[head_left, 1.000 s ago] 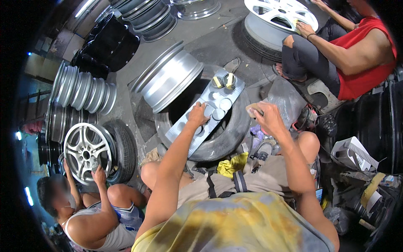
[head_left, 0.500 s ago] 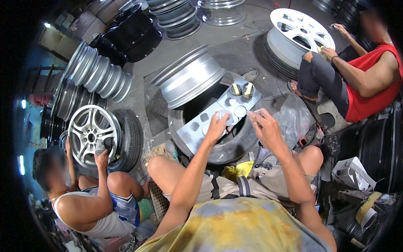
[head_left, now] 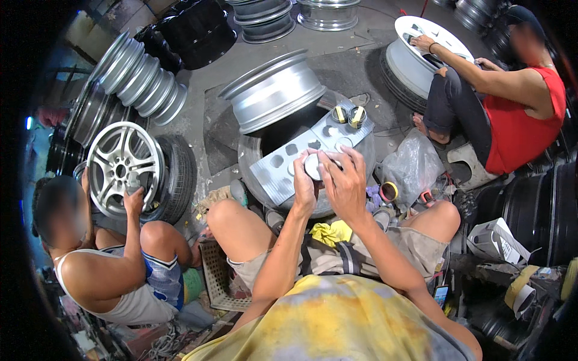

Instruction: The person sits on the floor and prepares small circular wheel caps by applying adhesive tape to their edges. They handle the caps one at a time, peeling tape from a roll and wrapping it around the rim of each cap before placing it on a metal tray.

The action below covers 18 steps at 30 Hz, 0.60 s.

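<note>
Round white cap (head_left: pixel 314 166), apparently, now gripped by both left hand (head_left: pixel 305 188) and right hand (head_left: pixel 345 183), previously apart.

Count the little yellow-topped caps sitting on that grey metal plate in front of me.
2, side by side at the far end of the grey plate: the left cap and the right cap. My hands may hide others; the left hand and right hand hold a round white piece.

silver rim (head_left: pixel 274 90) | yellow rag (head_left: pixel 332 231) | plastic bag (head_left: pixel 412 165) | crate (head_left: pixel 218 274)
</note>
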### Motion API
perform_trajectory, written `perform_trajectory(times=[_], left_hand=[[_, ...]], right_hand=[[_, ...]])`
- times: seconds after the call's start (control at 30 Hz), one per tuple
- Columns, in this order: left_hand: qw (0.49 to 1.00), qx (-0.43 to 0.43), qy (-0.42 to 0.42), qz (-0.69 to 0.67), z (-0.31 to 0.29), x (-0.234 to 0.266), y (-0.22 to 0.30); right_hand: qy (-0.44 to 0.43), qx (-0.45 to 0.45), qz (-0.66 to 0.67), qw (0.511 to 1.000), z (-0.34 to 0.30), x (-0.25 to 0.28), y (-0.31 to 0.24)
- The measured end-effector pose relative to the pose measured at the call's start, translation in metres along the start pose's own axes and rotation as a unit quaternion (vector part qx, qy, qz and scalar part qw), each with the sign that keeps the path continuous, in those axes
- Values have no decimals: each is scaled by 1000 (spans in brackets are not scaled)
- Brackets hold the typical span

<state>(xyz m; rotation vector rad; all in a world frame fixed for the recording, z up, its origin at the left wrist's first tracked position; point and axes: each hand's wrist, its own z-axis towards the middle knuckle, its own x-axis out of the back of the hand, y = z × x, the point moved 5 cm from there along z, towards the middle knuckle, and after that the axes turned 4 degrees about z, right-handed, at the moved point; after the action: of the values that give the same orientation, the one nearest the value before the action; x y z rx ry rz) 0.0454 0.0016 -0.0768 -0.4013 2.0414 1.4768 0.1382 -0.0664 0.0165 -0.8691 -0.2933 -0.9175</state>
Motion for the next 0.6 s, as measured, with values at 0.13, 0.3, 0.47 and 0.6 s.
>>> perform_trajectory(times=[0.13, 0.3, 0.47, 0.6], left_hand=[[998, 3, 53, 21, -17, 22, -5], [994, 12, -51, -95, -16, 23, -19], [983, 66, -9, -172, -31, 29, -20], [987, 28, 62, -146, -34, 26, -12]], right_hand=[[-26, 16, 63, 998, -16, -10, -21], [-9, 18, 28, 999, -26, -11, -15], [-45, 32, 94, 994, -29, -21, -39], [-19, 14, 92, 995, -20, -20, -26]])
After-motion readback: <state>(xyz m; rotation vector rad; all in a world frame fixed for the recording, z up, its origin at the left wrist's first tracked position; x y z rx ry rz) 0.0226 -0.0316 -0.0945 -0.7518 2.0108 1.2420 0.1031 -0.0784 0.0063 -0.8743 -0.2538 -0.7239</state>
